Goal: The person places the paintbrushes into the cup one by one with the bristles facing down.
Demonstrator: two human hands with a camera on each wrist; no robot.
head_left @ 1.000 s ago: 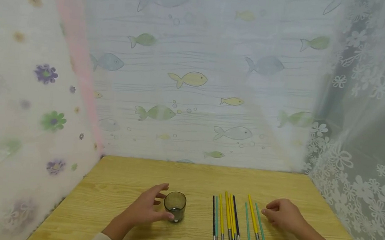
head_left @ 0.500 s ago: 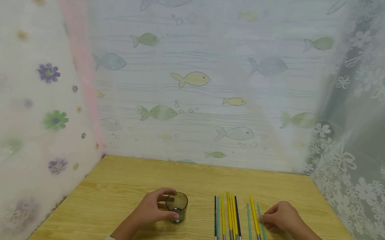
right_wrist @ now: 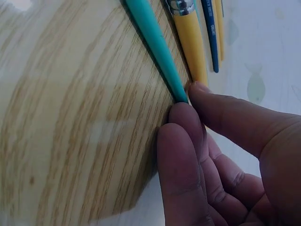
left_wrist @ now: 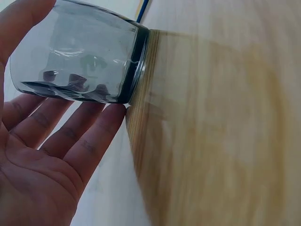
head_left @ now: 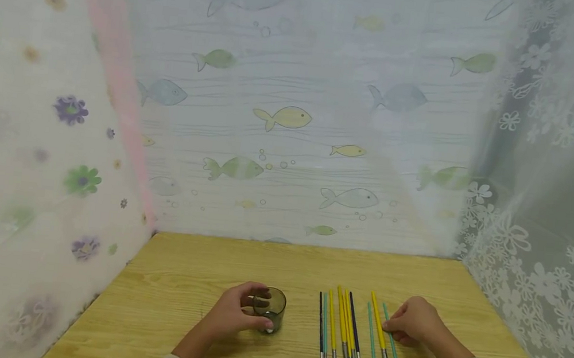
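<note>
My left hand (head_left: pixel 232 314) is curled round a smoky, see-through glass tumbler (head_left: pixel 278 312) standing upright on the table. In the left wrist view the fingertips touch one side of the glass (left_wrist: pixel 89 42), with the thumb on the opposite side. My right hand (head_left: pixel 418 321) pinches the handle end of the rightmost teal paintbrush (right_wrist: pixel 157 52), which lies on the table. Beside it are a yellow paintbrush (head_left: pixel 378 320) and another teal paintbrush (head_left: pixel 371 340). The right thumb tip is close to the yellow handle; whether it touches cannot be made out.
Several yellow, teal and dark blue paintbrushes (head_left: pixel 340 322) lie between the hands, bristles toward me. The wooden table (head_left: pixel 258 257) meets a fish-print curtain (head_left: pixel 287 173) at the back. Flowered curtains hang at both sides.
My left fingers have closed in round the glass, which has shifted a little to the right. My right hand has moved left onto the end of the teal paintbrush.
</note>
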